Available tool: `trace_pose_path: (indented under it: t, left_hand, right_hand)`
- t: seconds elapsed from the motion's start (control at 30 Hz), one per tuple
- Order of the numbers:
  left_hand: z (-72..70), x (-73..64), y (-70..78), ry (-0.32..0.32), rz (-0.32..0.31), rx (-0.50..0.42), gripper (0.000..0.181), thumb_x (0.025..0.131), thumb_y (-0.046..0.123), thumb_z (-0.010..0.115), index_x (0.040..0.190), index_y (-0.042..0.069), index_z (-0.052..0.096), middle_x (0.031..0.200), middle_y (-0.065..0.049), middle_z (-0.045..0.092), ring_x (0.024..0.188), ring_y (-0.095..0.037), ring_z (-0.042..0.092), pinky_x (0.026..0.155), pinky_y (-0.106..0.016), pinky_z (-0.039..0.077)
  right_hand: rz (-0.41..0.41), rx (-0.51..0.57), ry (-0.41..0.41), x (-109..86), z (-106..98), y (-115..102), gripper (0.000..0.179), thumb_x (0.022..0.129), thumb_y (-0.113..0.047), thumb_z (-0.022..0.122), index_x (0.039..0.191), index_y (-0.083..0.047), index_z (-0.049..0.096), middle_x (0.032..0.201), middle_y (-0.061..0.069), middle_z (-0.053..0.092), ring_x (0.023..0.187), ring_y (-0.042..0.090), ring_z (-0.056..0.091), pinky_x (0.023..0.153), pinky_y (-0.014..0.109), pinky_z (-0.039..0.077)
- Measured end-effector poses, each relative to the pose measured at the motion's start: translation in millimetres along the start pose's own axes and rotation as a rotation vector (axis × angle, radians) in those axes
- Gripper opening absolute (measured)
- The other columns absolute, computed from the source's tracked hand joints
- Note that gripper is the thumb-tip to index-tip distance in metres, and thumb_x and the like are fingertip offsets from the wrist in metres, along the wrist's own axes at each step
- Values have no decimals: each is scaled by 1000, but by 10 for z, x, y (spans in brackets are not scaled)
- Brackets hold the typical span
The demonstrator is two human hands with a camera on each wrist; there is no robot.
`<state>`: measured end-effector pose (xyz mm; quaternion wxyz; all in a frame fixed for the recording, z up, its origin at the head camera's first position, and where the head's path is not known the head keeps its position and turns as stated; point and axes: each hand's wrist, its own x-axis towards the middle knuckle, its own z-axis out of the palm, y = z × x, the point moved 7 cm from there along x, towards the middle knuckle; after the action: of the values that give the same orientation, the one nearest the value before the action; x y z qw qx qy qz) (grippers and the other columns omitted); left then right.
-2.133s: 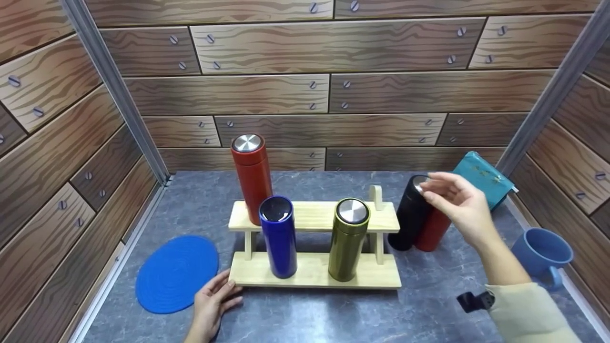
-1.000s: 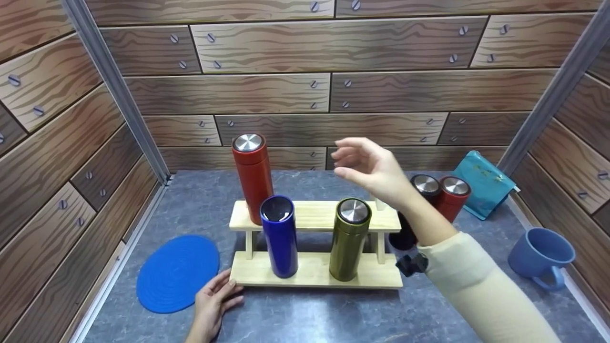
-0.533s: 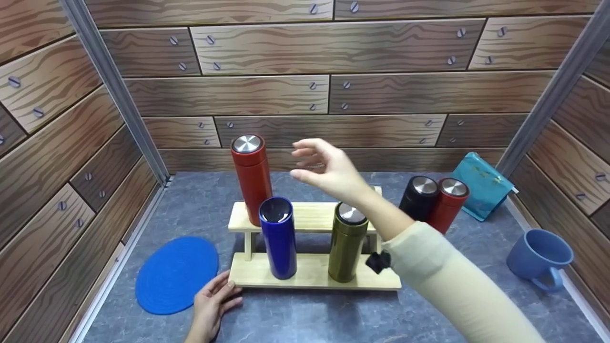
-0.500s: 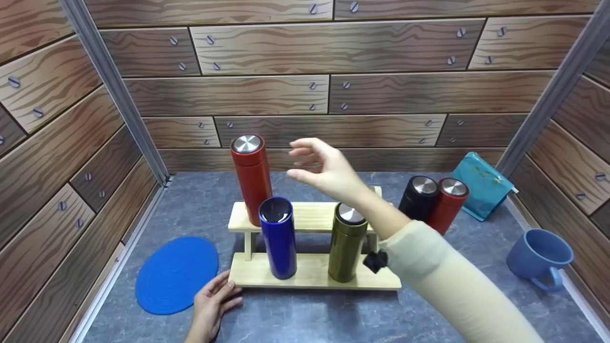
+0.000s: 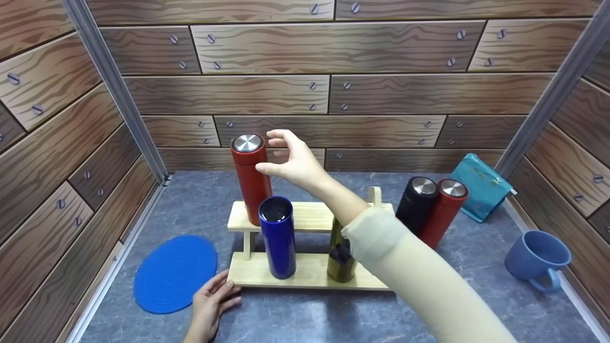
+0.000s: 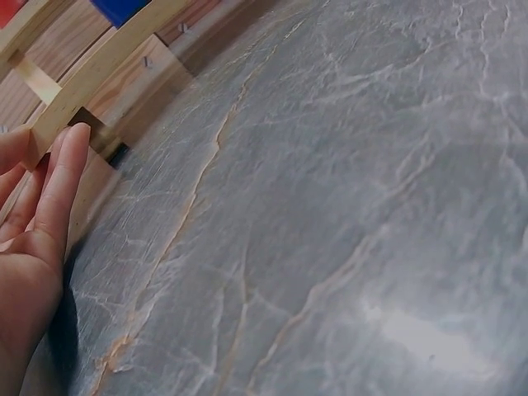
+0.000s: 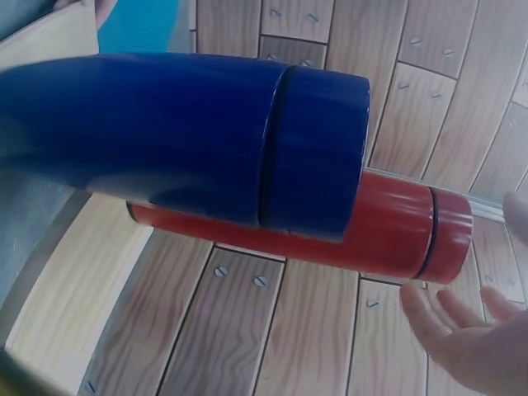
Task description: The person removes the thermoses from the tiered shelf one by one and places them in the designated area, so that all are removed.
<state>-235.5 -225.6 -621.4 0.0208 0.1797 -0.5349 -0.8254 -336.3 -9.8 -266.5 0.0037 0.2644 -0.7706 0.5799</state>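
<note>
A two-tier wooden display rack (image 5: 310, 270) stands on the grey marbled table. Its front left corner is pinched between the thumb and fingers of my left hand (image 5: 209, 305), as the left wrist view also shows. On the upper tier, at the left, a red thermos flask (image 5: 252, 183) stands upright. My right hand (image 5: 296, 162) is beside its lid, thumb and fingers spread apart around nothing. A blue flask (image 5: 279, 250) and an olive-green flask (image 5: 340, 275) stand on the lower tier; my right forearm hides much of the green one.
Right of the rack stand a black flask (image 5: 415, 205) and a second red flask (image 5: 443, 214), side by side. Behind them is a teal pouch (image 5: 479, 183), and a blue mug (image 5: 536, 257) is at far right. A round blue mat (image 5: 174, 274) lies at left.
My right hand has left the black and red flasks at the right and travelled left over the rack to the red flask on the upper tier. My left hand stays at the corner.
</note>
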Motion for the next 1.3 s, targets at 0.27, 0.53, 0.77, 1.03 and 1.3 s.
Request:
trace_pose_path:
  t: [0.27,0.53,0.77,1.03,1.3]
  left_hand:
    - [-18,-11,4,-3,13,8,60,79,10,74,131,-5,47,103,-11,64,84,-29,66,70,-45,58]
    - [3,-8,28,-7,23,12,59,80,10,73,131,-6,47,104,-11,64,83,-29,66,71,-44,58]
    - [56,-6,-17,-20,24,13,58,81,9,72,131,-6,47,104,-11,64,83,-28,66,71,-45,58]
    - [35,-8,-21,-3,38,17,59,80,11,73,130,-6,48,103,-11,64,82,-28,66,70,-44,58]
    - [-1,1,17,-9,39,16,57,81,8,72,130,-7,47,103,-11,64,82,-27,66,70,-44,58]
  right_hand:
    - [5,68,44,165,105,42,68,73,-7,78,132,-3,42,123,18,50,106,29,56,89,32,52]
    - [55,14,37,263,232,124,75,71,-14,80,133,-3,39,124,15,50,111,24,52,91,32,48]
    - [75,14,80,294,265,217,75,69,-10,82,131,-3,40,120,11,53,106,21,55,89,30,48]
    - [25,47,91,293,268,181,70,63,-8,85,123,-4,50,111,7,57,98,21,58,82,28,52]
    - [0,80,96,254,161,99,67,61,-7,86,119,-8,54,109,6,58,93,23,59,78,32,53]
